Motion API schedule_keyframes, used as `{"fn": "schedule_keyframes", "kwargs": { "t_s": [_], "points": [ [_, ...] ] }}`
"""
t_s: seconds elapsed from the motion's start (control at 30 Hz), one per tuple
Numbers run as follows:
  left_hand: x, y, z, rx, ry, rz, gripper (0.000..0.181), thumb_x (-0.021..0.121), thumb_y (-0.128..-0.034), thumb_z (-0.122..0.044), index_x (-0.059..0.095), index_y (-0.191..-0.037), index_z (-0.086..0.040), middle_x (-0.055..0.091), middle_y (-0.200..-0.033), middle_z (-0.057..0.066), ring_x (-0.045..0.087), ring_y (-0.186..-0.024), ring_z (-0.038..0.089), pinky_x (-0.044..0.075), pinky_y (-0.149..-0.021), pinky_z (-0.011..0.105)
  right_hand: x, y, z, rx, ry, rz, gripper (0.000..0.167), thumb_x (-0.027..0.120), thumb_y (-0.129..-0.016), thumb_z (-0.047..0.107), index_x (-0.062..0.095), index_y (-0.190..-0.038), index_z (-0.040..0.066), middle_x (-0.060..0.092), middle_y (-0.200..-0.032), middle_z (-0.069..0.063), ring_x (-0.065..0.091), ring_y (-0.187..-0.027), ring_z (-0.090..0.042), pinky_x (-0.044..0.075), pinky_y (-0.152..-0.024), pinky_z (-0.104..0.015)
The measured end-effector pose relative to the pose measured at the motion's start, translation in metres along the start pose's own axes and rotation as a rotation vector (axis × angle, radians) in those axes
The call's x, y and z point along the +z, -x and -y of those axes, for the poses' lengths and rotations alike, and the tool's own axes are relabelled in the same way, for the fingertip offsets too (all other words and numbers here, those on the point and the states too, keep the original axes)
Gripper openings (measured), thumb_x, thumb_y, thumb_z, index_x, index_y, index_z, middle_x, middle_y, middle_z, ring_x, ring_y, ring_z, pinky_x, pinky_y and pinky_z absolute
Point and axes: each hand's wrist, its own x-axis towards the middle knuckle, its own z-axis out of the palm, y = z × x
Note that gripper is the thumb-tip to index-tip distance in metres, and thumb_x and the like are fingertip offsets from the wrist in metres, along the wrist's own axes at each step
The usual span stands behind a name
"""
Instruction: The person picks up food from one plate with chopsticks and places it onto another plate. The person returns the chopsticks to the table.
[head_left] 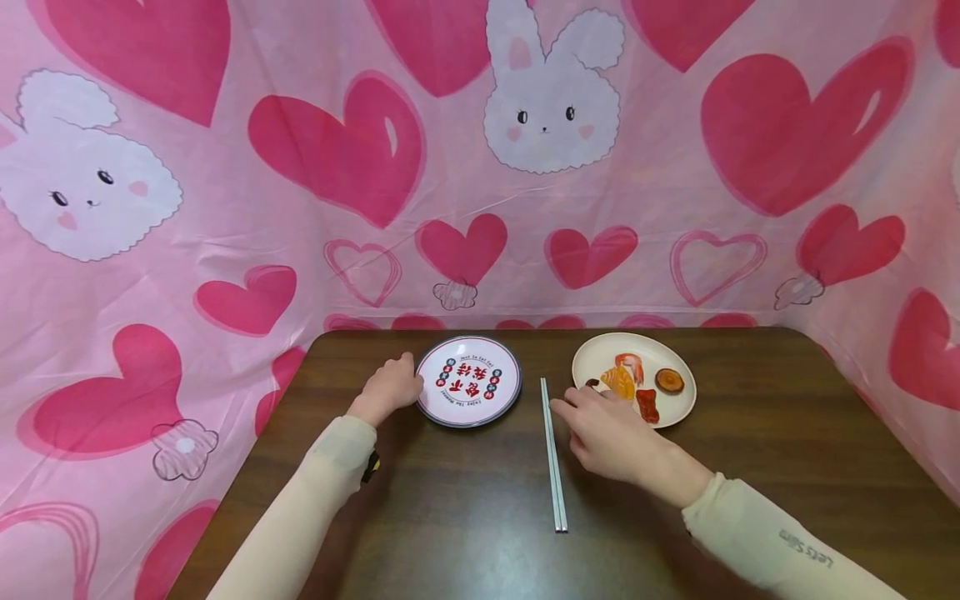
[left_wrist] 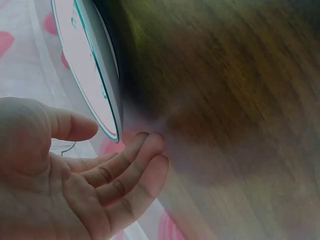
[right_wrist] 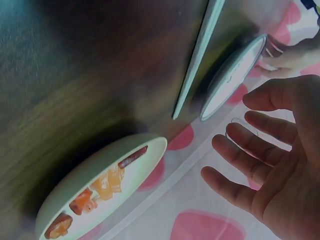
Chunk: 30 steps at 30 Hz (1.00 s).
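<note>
My left hand (head_left: pixel 390 390) is at the left rim of a round white plate (head_left: pixel 468 371) with a dark rim and red characters. In the left wrist view its thumb and loosely bent fingers (left_wrist: pixel 135 190) lie on either side of the plate's edge; contact cannot be made out. Between the two plates lies a pair of pale chopsticks (head_left: pixel 553 458). My right hand (head_left: pixel 615 433) hovers just right of them, partly covering the near left rim of a cream oval plate (head_left: pixel 678 410). In the right wrist view, its spread fingers (right_wrist: pixel 230 190) hold nothing.
On the cream plate lie an orange slice (head_left: pixel 618 383), a shrimp-like piece (head_left: pixel 630 364), a red piece (head_left: pixel 647 406) and a round brown piece (head_left: pixel 670 381). A pink cloth (head_left: pixel 450 192) with hearts and rabbits hangs behind the brown wooden table (head_left: pixel 465 483).
</note>
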Motion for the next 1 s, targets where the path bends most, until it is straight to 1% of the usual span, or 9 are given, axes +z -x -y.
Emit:
{"fn": "schedule_keyframes", "kwargs": {
  "t_s": [0.17,0.2,0.43,0.6,0.83,1.0],
  "points": [
    [0.002,0.000,0.001,0.006,-0.001,-0.008,0.049,0.054,-0.1025,-0.022,0.051,-0.139,0.011,0.063,-0.120,0.029,0.061,-0.092,0.038,0.057,-0.088,0.056,0.006,0.002,0.004,-0.039,0.005,-0.011,0.037,0.079,-0.078,0.006,0.070,-0.113,0.006,0.059,-0.091,-0.005,0.062,-0.084,-0.026,0.056,-0.068,-0.044],
    [-0.002,0.006,-0.006,-0.016,0.001,0.005,0.047,0.054,-0.1024,-0.019,0.052,-0.139,0.011,0.063,-0.120,0.029,0.061,-0.093,0.038,0.056,-0.089,0.057,0.008,0.002,0.005,-0.042,0.005,-0.009,0.037,0.079,-0.077,0.006,0.070,-0.113,0.006,0.059,-0.091,-0.005,0.062,-0.084,-0.026,0.055,-0.067,-0.043],
    [-0.001,0.006,-0.006,-0.024,0.002,0.001,0.047,0.056,-0.1022,-0.020,0.053,-0.138,0.010,0.063,-0.115,0.026,0.059,-0.090,0.037,0.056,-0.085,0.054,0.015,0.004,0.010,-0.042,-0.032,0.042,0.037,0.082,-0.079,0.008,0.070,-0.114,0.007,0.060,-0.094,-0.004,0.062,-0.087,-0.025,0.059,-0.070,-0.044],
    [-0.001,0.008,-0.008,-0.031,0.013,0.002,0.046,0.058,-0.1020,-0.019,0.054,-0.138,0.010,0.063,-0.110,0.024,0.060,-0.088,0.036,0.055,-0.079,0.049,0.018,0.007,0.012,-0.050,-0.025,0.056,0.034,0.082,-0.079,0.008,0.070,-0.110,0.008,0.059,-0.093,-0.004,0.061,-0.085,-0.025,0.056,-0.066,-0.041],
    [-0.001,0.008,-0.009,-0.039,0.022,0.000,0.047,0.060,-0.1020,-0.018,0.054,-0.139,0.010,0.063,-0.112,0.024,0.060,-0.089,0.036,0.057,-0.082,0.049,0.020,0.009,0.013,-0.067,-0.020,0.056,0.031,0.081,-0.078,0.007,0.070,-0.107,0.010,0.059,-0.092,-0.004,0.059,-0.083,-0.026,0.054,-0.064,-0.040],
    [-0.001,0.007,-0.009,-0.047,0.036,0.003,0.047,0.061,-0.1022,-0.018,0.054,-0.140,0.009,0.064,-0.111,0.023,0.061,-0.088,0.035,0.058,-0.082,0.049,0.023,0.010,0.014,-0.071,-0.034,0.084,0.031,0.082,-0.078,0.008,0.069,-0.106,0.010,0.058,-0.091,-0.003,0.059,-0.082,-0.026,0.053,-0.063,-0.040]
  ]
}}
